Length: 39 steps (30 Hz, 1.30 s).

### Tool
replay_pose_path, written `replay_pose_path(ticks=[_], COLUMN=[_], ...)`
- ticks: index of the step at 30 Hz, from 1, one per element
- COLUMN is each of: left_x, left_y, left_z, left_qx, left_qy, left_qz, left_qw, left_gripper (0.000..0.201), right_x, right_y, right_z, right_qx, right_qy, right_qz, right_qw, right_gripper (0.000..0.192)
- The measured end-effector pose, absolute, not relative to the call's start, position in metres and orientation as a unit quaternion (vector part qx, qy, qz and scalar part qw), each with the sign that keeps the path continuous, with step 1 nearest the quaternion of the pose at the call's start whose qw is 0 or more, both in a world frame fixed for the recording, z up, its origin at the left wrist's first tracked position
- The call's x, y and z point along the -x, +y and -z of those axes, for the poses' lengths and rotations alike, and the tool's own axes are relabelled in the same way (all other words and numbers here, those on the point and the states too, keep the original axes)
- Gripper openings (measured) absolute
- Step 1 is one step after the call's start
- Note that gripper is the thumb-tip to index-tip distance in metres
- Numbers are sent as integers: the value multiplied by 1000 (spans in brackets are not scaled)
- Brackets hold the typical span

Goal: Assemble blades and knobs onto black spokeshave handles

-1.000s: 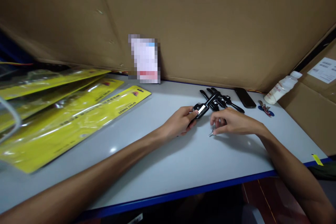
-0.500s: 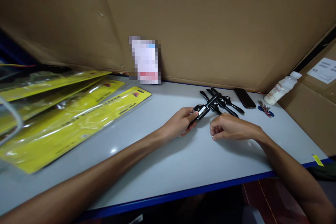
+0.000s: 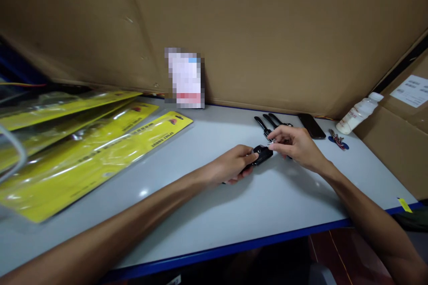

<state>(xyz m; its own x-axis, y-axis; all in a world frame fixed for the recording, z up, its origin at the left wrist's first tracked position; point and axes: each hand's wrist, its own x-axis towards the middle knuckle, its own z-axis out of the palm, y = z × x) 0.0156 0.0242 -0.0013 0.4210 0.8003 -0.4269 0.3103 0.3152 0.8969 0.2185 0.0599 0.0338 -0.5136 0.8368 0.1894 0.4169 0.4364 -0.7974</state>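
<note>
My left hand (image 3: 236, 163) is closed around one handle of a black spokeshave (image 3: 264, 155), its thumb pressed on the tool's middle part. Just right of it, my right hand (image 3: 296, 146) pinches a small shiny metal piece (image 3: 271, 142) between thumb and fingertips, close to the spokeshave's body. The piece is too small to name. Behind my right hand several more black spokeshaves (image 3: 262, 123) lie together on the table, partly hidden by the hand.
Yellow blister packs (image 3: 110, 167) overlap on the left of the grey table (image 3: 200, 213). A phone (image 3: 311, 126), keys (image 3: 337, 140) and a white bottle (image 3: 359, 113) are at the right rear. Cardboard (image 3: 267, 40) walls the back; a blurred card (image 3: 186, 81) leans there.
My right hand has moved up and forward from the table to the spokeshave, the metal piece now showing at its fingertips. The spokeshave has turned and lowered slightly in my left hand.
</note>
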Motion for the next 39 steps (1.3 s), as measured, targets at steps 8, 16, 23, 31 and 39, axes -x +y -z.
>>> replay_pose_path(ticks=[8,16,23,31,39], left_x=[-14,-15,-13,-9,-11], left_y=[21,22,22,25,22], left_z=[-1,1,-1,-3,-6], left_qx=[-561,-567,-584,-582,-589], left_qy=[479,481,451,417,426], left_qz=[-162,-154,-147,-141,-147], left_qw=[656,651,659,684,671], left_gripper=[24,23,25,29,29], right_x=[-212,-210,-206,-202,-206], right_y=[53,56,43,42,52], right_z=[-24,-8,-11,-2,-3], right_qx=[345,295,244,245,299], right_qy=[-865,-910,-944,-939,-913], right_qz=[-242,-119,87,46,-124], right_qw=[274,266,202,235,248], right_gripper=[11,16,33,33,18])
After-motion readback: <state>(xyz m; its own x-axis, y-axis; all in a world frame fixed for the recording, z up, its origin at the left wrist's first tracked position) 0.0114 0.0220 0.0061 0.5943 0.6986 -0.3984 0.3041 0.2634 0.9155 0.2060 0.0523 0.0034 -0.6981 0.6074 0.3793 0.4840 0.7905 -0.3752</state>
